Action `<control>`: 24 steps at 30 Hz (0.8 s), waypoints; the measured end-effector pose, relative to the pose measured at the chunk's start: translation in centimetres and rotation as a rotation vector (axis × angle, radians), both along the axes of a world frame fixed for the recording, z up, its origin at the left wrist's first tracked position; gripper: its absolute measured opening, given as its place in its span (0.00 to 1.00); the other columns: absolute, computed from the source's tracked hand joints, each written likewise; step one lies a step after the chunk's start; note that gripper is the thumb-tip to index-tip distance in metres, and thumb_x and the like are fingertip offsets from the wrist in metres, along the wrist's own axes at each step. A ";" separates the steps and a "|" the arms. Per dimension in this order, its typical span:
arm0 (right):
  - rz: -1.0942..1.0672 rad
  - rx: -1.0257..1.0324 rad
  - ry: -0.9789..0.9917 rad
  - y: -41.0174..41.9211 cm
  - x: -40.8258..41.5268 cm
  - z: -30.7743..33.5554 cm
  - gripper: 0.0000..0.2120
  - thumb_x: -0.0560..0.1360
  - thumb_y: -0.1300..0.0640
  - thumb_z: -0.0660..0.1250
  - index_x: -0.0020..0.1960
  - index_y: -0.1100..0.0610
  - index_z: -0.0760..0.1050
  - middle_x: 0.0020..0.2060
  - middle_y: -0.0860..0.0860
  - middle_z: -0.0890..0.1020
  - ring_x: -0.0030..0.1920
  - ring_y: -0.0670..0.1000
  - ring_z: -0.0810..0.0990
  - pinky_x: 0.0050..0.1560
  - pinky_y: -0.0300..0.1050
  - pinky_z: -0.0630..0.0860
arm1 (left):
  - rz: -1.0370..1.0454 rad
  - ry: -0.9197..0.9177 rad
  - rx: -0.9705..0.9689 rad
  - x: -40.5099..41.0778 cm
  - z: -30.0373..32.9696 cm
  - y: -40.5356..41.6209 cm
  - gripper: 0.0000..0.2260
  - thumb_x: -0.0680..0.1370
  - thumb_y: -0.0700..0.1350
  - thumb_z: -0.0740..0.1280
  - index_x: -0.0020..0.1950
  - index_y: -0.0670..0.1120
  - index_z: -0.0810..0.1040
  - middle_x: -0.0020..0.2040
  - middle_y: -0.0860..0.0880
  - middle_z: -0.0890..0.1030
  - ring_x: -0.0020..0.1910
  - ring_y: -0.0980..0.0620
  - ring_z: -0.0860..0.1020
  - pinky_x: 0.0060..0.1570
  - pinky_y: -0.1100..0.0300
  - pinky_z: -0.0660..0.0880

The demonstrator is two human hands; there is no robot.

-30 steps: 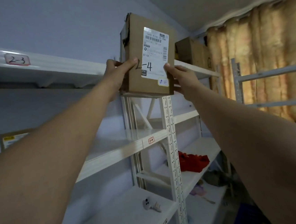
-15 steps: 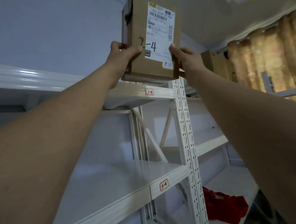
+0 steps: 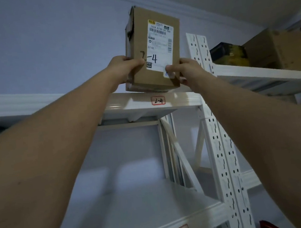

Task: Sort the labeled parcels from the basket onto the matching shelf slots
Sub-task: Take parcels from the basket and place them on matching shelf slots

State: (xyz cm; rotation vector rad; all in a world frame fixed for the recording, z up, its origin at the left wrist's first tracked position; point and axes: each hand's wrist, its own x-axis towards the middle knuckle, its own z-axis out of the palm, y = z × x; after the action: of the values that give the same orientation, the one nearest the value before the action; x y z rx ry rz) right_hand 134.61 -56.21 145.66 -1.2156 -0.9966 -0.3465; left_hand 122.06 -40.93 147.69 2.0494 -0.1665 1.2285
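At the top shelf's (image 3: 177,100) front edge, above the 2-4 tag (image 3: 158,100), my left hand (image 3: 123,68) and right hand (image 3: 184,70) grip the box (image 3: 139,41) upright by its lower sides.

The tall brown cardboard parcel (image 3: 153,47) I'm holding up looks matt and slightly fibrous, its left edge torn and scuffed, with dark glossy tape peeling there. On its front sits a smooth white paper shipping label (image 3: 159,43) with marker ink across its lower edge. Just below the parcel, the white painted metal shelf (image 3: 177,100) has a faint sheen and carries a small paper tag with a red border (image 3: 158,100). To the parcel's right, the perforated white metal upright (image 3: 199,48) looks smooth, and beyond it a rougher, creased brown cardboard box (image 3: 283,47) sits matt.
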 end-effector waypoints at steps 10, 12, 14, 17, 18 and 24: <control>0.010 -0.023 -0.034 1.9 3.9 -0.2 0.20 0.74 0.61 0.69 0.65 0.62 0.72 0.57 0.53 0.80 0.48 0.48 0.79 0.39 0.32 0.72 | 0.189 0.079 -0.023 2.7 -0.1 0.9 0.25 0.74 0.54 0.70 0.63 0.39 0.71 0.55 0.45 0.79 0.49 0.48 0.79 0.47 0.56 0.79; -0.002 -0.024 -0.039 2.1 4.1 -0.2 0.20 0.75 0.60 0.69 0.65 0.63 0.72 0.59 0.56 0.79 0.51 0.50 0.78 0.39 0.32 0.72 | 0.215 0.090 -0.012 2.9 0.0 0.9 0.23 0.73 0.54 0.71 0.60 0.40 0.73 0.53 0.45 0.78 0.50 0.47 0.79 0.50 0.55 0.79; -0.036 -0.034 -0.045 2.3 4.3 -0.1 0.19 0.75 0.60 0.68 0.64 0.63 0.72 0.60 0.57 0.79 0.51 0.51 0.77 0.45 0.36 0.74 | 0.235 0.099 -0.003 3.2 -0.1 0.9 0.19 0.74 0.53 0.70 0.57 0.42 0.73 0.52 0.45 0.78 0.50 0.47 0.79 0.52 0.55 0.78; -0.122 -0.094 -0.059 2.9 4.6 -0.1 0.19 0.76 0.58 0.68 0.64 0.63 0.72 0.61 0.56 0.78 0.56 0.54 0.77 0.54 0.42 0.72 | 0.300 0.137 0.036 3.6 -0.4 1.1 0.19 0.74 0.51 0.71 0.60 0.42 0.74 0.55 0.46 0.79 0.51 0.48 0.78 0.54 0.55 0.77; -0.147 -0.109 -0.062 3.2 4.7 -0.2 0.19 0.76 0.57 0.67 0.65 0.63 0.72 0.61 0.56 0.78 0.58 0.54 0.77 0.55 0.43 0.72 | 0.330 0.149 0.063 3.7 -0.6 1.0 0.19 0.74 0.50 0.71 0.61 0.41 0.74 0.56 0.45 0.79 0.51 0.48 0.77 0.53 0.56 0.75; -0.330 -0.220 -0.121 4.4 4.6 0.4 0.20 0.78 0.55 0.64 0.66 0.63 0.69 0.63 0.58 0.76 0.61 0.59 0.75 0.63 0.55 0.73 | 0.444 0.137 0.154 4.1 -1.0 0.8 0.19 0.76 0.49 0.69 0.64 0.42 0.74 0.61 0.45 0.78 0.49 0.50 0.74 0.49 0.59 0.71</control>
State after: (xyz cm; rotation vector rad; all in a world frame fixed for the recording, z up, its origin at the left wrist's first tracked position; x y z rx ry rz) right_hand 139.16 -51.80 146.05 -1.5797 -0.9542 -0.5862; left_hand 126.19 -40.15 146.64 2.3784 0.2826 1.3600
